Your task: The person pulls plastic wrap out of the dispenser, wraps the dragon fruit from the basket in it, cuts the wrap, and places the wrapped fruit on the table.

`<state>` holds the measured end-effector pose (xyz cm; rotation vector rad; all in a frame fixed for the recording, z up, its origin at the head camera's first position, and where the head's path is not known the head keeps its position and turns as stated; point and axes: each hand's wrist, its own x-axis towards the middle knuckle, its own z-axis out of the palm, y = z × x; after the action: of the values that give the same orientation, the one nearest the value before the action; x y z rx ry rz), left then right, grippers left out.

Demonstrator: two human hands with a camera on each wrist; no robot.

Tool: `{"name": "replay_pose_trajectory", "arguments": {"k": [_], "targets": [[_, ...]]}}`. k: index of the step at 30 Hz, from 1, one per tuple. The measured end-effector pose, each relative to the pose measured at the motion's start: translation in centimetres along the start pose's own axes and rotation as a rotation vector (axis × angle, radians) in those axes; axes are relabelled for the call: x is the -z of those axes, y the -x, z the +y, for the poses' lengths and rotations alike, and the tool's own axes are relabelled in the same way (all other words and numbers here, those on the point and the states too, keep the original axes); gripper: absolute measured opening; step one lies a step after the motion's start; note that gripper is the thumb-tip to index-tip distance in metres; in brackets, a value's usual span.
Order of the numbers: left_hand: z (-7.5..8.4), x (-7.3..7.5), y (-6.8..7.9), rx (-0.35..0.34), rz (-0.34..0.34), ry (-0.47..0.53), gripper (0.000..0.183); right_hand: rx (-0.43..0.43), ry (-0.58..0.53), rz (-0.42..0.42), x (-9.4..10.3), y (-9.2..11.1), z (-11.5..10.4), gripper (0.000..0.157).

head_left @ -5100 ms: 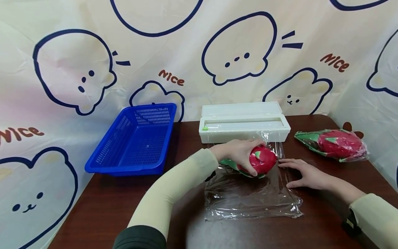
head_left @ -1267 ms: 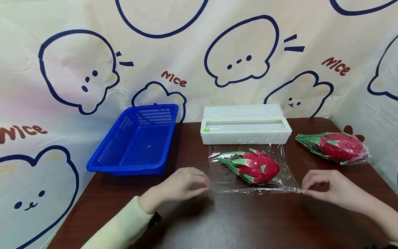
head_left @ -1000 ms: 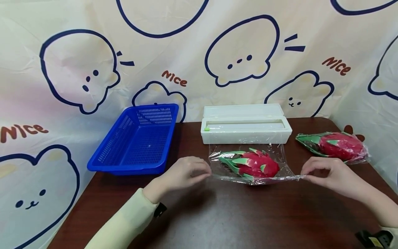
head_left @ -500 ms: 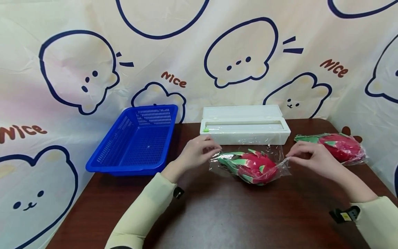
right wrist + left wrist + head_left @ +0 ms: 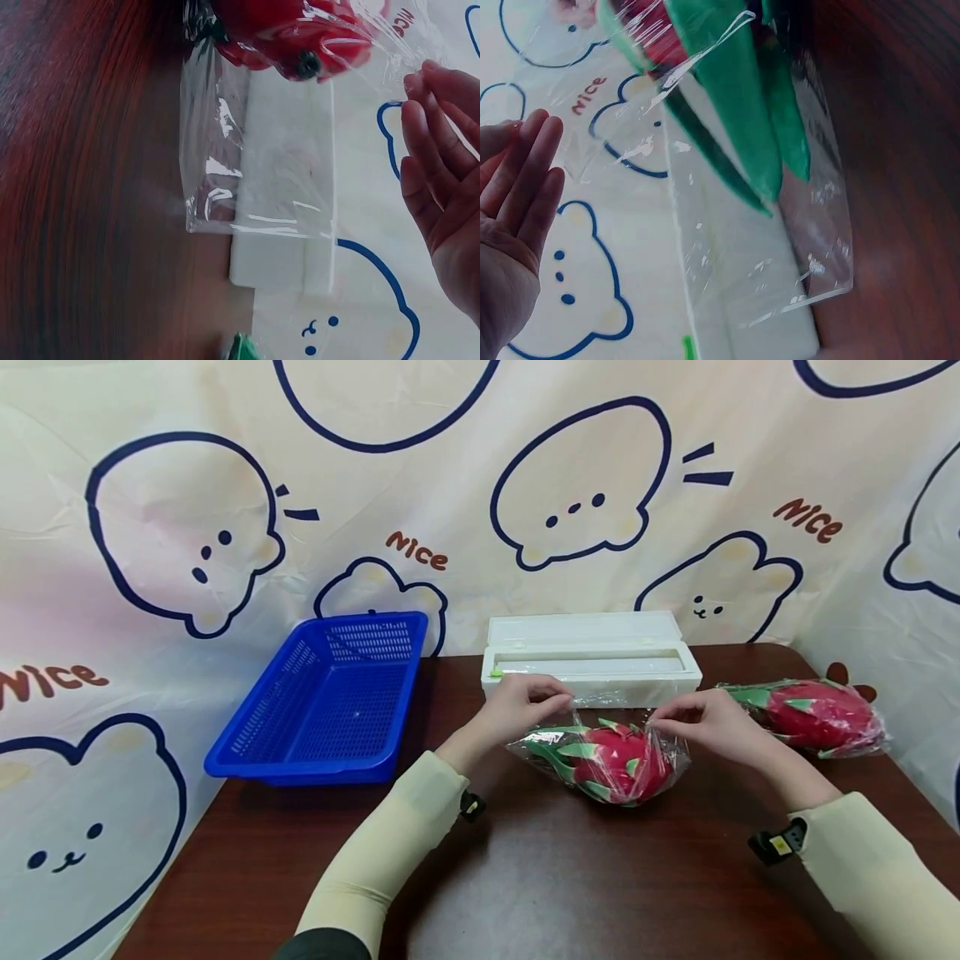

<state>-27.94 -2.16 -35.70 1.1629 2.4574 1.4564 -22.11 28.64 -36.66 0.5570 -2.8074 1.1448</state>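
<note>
A pale cloth backdrop printed with dark-blue cartoon outlines and reddish "Nice" lettering fills the upper frame, above a dark reddish-brown wooden tabletop. At centre left stands a rectangular blue plastic basket with latticed sides; two pale cream sleeves enter from the bottom centre and lower right. A long white box, lid tipped back, sits just right of centre. Below it, a sheet of clear plastic film runs from the box and is drawn up over a red dragon fruit with green scales, which lies sideways on the table right of centre, its leafy tip towards the left. A second dragon fruit wrapped in clear film lies at the right of the frame, well apart from the basket. The left hand pinches the film between thumb and forefinger above the fruit's left part, its other fingers close together; the right hand pinches it likewise above the right part. Dark strapped devices sit at both wrists, and a small green slider marks the box's left end.
</note>
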Motion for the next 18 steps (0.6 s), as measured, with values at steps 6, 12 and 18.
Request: {"name": "replay_pose_trajectory", "arguments": {"k": [6, 12, 18], "targets": [[-0.6, -1.6, -1.0, 0.025, -0.054, -0.006, 0.018, 0.02, -0.012, -0.019, -0.9, -0.9, -0.1, 0.011], [-1.4, -2.8, -1.2, -0.017, -0.136, -0.036, 0.023, 0.003, -0.054, -0.024, -2.0, -1.4, 0.3, 0.01], [-2.0, -3.6, -1.0, -0.034, -0.188, 0.06, 0.037, -0.05, -0.069, -0.017, -2.5, -1.6, 0.5, 0.013]]}}
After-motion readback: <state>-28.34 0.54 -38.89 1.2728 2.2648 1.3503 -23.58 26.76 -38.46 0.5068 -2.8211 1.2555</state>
